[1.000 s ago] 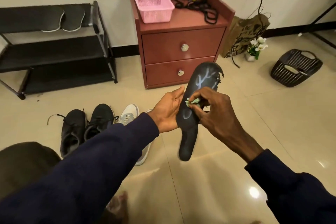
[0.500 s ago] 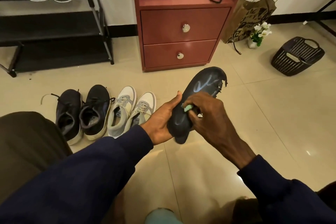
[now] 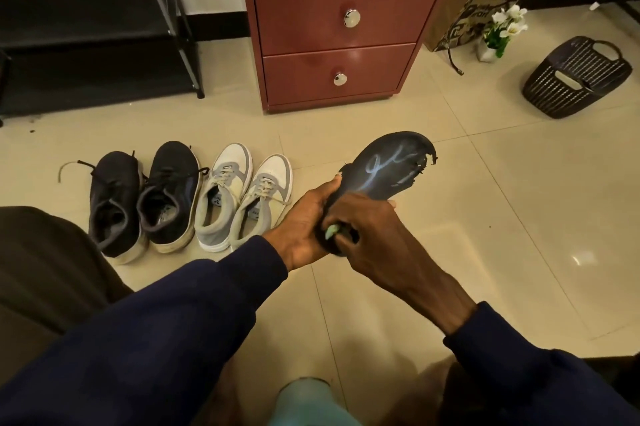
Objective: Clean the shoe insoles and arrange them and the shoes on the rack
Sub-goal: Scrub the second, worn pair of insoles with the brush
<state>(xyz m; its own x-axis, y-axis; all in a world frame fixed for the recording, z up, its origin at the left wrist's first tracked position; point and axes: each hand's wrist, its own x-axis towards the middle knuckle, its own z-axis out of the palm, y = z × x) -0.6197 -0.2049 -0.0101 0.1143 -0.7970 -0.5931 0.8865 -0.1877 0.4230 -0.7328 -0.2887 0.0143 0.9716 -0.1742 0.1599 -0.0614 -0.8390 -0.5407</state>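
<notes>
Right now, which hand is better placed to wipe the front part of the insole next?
Probably the right. The right hand pinches the wipe against the insole near its heel, and the front lies bare just beyond. The left hand holds the insole from the side, so it is busy.

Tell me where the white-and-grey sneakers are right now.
The white-and-grey sneakers sit on the floor left of centre in the head view, just right of the black shoes and in front of the drawer cabinet.
</notes>
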